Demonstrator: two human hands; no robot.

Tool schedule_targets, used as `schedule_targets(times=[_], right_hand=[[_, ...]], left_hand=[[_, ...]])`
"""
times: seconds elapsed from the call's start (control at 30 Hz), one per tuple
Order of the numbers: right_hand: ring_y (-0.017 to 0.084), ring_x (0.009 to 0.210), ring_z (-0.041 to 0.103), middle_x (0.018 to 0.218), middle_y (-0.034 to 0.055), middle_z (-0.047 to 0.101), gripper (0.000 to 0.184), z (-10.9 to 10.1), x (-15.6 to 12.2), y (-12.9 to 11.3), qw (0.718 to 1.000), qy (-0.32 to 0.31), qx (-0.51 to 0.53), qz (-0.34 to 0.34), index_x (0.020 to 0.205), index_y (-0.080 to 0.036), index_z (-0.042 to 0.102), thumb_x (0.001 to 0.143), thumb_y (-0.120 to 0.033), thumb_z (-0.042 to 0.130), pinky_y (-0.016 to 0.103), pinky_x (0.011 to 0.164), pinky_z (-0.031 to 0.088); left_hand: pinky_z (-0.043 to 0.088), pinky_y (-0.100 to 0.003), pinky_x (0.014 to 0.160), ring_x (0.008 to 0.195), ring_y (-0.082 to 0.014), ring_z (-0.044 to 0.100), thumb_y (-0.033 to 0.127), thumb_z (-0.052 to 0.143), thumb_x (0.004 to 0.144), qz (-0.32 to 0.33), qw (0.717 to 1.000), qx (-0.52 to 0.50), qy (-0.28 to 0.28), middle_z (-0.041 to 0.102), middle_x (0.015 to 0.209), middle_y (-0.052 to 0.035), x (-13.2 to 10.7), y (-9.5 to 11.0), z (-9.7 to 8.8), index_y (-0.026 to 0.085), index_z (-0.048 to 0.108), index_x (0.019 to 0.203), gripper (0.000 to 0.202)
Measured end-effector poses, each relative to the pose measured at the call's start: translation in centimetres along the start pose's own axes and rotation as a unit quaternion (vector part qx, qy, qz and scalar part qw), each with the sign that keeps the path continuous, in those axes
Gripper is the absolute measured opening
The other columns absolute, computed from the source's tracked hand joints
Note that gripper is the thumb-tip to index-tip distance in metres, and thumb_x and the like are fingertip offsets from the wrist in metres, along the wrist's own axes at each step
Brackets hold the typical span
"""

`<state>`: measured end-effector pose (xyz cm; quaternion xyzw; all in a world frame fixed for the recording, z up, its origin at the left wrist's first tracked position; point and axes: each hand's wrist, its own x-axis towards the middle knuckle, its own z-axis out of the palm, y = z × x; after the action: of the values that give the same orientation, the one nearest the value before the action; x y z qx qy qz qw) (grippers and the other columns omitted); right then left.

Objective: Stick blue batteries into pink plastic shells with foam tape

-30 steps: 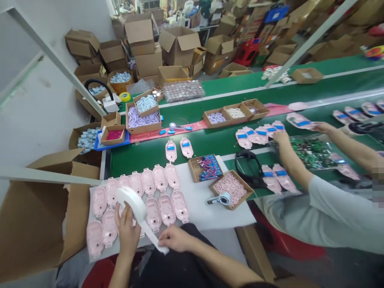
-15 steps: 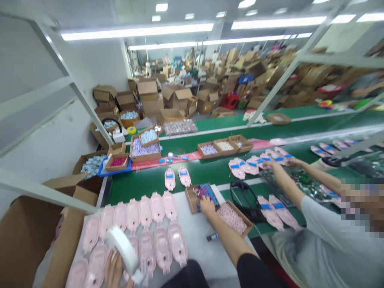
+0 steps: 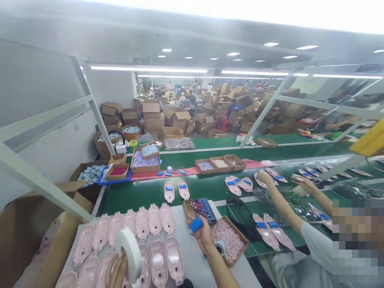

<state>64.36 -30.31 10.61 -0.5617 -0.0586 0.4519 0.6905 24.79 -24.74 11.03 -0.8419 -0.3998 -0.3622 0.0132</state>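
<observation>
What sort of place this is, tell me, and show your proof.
Likely a factory assembly line: a long green conveyor belt, rows of pink plastic shells laid out for work, and stacked cardboard boxes behind.

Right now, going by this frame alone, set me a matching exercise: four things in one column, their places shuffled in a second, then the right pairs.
Things
1. white tape roll
2. small blue part
3. rows of pink shells
4. black loop

Places
A. on the white sheet
B. on the green belt
C. in the left hand
D. in the right hand

Pairs: 1-C, 2-D, 3-A, 4-B.
</observation>
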Motion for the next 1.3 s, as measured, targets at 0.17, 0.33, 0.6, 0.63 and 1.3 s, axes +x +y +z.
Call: schedule_targets(times=[0.17, 0.33, 0.6, 0.63, 1.3], right_hand=[[0.031, 0.11, 0.076, 0.123, 0.0128, 0.075, 0.051, 5.3, -6.9, 2.5, 0.978, -0.159, 0.047, 0.123, 0.113, -0.025, 0.063, 0.077, -0.056, 0.081, 0.046, 0.084, 0.065], [0.029, 0.133, 0.064, 0.14, 0.0099, 0.07, 0.06, 7.5, -9.8, 2.2, 0.948, -0.267, -0.173, -0.028, 0.139, -0.029, 0.065, 0.087, -0.057, 0.077, 0.056, 0.122, 0.042], [0.032, 0.109, 0.074, 0.123, 0.0089, 0.078, 0.067, 9.7, -10.5, 0.9, 0.868, -0.295, -0.372, -0.146, 0.14, -0.023, 0.072, 0.08, -0.05, 0.087, 0.052, 0.11, 0.055], [0.032, 0.109, 0.074, 0.123, 0.0088, 0.078, 0.068, 9.8, -10.4, 0.9, 0.865, -0.297, -0.378, -0.146, 0.139, -0.023, 0.072, 0.078, -0.049, 0.088, 0.052, 0.11, 0.055], [0.03, 0.12, 0.069, 0.128, 0.0149, 0.075, 0.048, 1.2, 3.5, 8.9, 0.869, -0.161, -0.461, -0.076, 0.13, -0.018, 0.068, 0.084, -0.03, 0.077, 0.047, 0.107, 0.053]], left_hand=[[0.049, -0.048, 0.111, 0.131, -0.0322, 0.057, 0.005, 0.054, 0.075, 0.009, 0.989, 0.021, -0.147, 0.068, 0.142, -0.0114, 2.0, 3.2, -3.3, 0.019, 0.069, 0.14, 0.068], [0.044, -0.049, 0.111, 0.125, -0.0312, 0.053, -0.002, 0.057, 0.075, -0.013, 0.97, 0.056, -0.236, 0.07, 0.136, -0.0103, 2.2, 3.6, -5.6, 0.023, 0.069, 0.142, 0.072], [0.043, -0.041, 0.107, 0.11, -0.0246, 0.056, -0.002, 0.055, 0.09, 0.039, 0.959, 0.08, -0.27, 0.068, 0.141, -0.0065, 0.8, 3.6, -7.7, 0.028, 0.061, 0.151, 0.068], [0.042, -0.041, 0.108, 0.108, -0.0245, 0.055, 0.0, 0.055, 0.091, 0.044, 0.957, 0.082, -0.276, 0.068, 0.141, -0.0059, 0.8, 3.6, -7.9, 0.029, 0.059, 0.152, 0.068], [0.044, -0.045, 0.096, 0.107, -0.0305, 0.048, 0.005, 0.062, 0.082, -0.033, 0.903, 0.039, -0.427, 0.066, 0.133, -0.0116, 2.7, 1.7, -6.9, 0.025, 0.059, 0.152, 0.072]])
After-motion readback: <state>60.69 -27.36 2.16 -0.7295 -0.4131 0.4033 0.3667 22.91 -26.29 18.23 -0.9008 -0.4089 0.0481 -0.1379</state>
